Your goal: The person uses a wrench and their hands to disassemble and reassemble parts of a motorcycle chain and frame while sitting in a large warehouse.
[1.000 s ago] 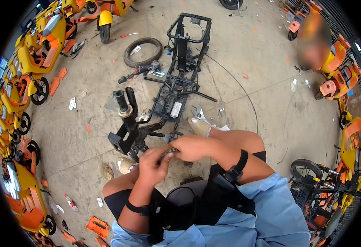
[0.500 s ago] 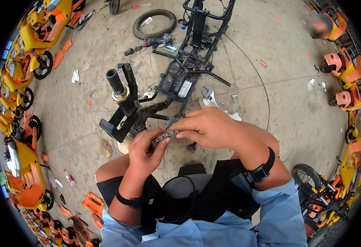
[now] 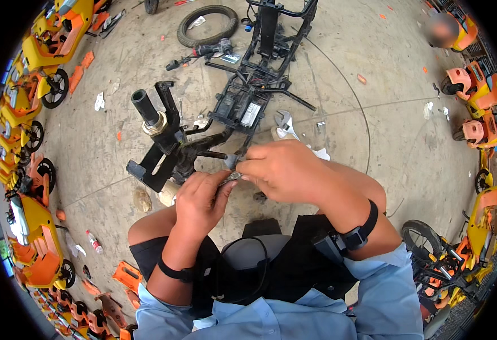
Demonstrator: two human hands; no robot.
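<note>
My left hand [image 3: 196,203] pinches a small, flat, grey metal piece [image 3: 232,177] between thumb and fingers. The fingers of my right hand [image 3: 287,170] are closed at its other end and hide much of it, so its kind cannot be made out. Just beyond both hands stands a stripped black scooter frame [image 3: 186,156], its steering tube [image 3: 142,104] pointing up at the left. Beyond my right hand an adjustable wrench [image 3: 285,123] lies on the floor beside the frame.
A loose tyre [image 3: 234,25] and a red-black handlebar part [image 3: 206,50] lie at the far side. Yellow-orange scooters [image 3: 33,238] line the left; more stand at the right [image 3: 481,136]. A bottle [image 3: 94,242] and orange panels [image 3: 128,276] lie at left. A cable [image 3: 362,105] curves across the floor.
My right fingers have closed in over the metal piece and cover more of it. The whole view has shifted slightly, so the frame appears further left.
</note>
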